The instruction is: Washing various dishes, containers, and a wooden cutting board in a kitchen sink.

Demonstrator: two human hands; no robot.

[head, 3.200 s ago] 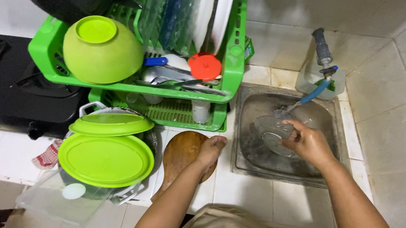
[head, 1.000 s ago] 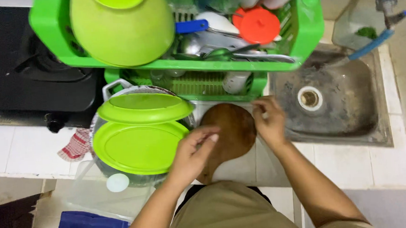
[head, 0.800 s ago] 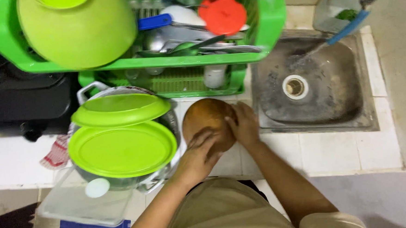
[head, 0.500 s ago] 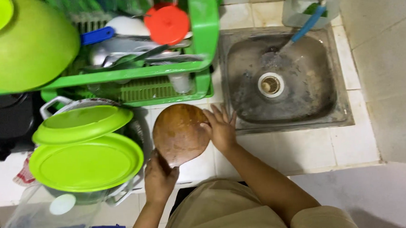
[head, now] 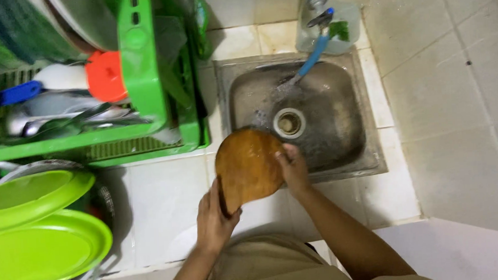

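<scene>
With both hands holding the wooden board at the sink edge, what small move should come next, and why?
Probably shift the wooden cutting board a little further over the sink, toward the water running from the blue spout. The left hand grips its lower end and the right hand its right edge, but most of the board hangs over the tiled counter.

No packages, labels, signs or screens can be made out on this tiled counter

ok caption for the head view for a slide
Both hands, left and right, hold a round wooden board at the sink edge.
</scene>
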